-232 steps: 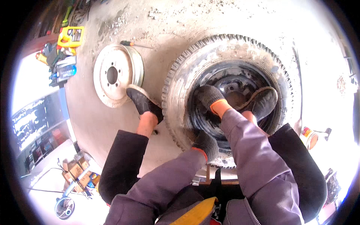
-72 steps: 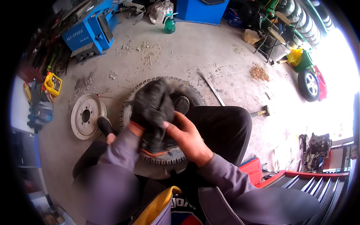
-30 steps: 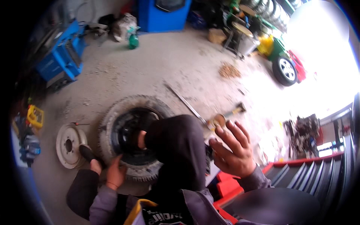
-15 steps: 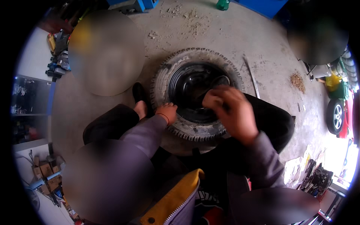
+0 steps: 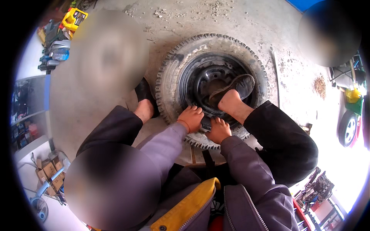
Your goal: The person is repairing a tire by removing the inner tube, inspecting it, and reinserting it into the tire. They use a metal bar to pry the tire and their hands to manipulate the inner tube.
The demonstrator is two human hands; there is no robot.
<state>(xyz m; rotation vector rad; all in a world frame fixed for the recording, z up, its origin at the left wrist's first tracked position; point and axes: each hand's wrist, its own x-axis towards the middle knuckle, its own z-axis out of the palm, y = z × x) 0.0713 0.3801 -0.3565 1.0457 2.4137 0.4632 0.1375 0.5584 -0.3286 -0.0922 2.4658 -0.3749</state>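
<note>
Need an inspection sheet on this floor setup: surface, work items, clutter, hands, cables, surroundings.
Surface: grey floor, grit scattered beyond the tire.
Work items: tire lying flat, black rim inside; right shoe over the rim.
Clutter: long bar right of the tire; yellow case upper left.
Hands: left hand and right hand bare, both on the tire's near side.
Cables: nothing seen by the tire.
Surroundings: boxes lower left, spoked wheel far right; some areas blurred or glared out.
</note>
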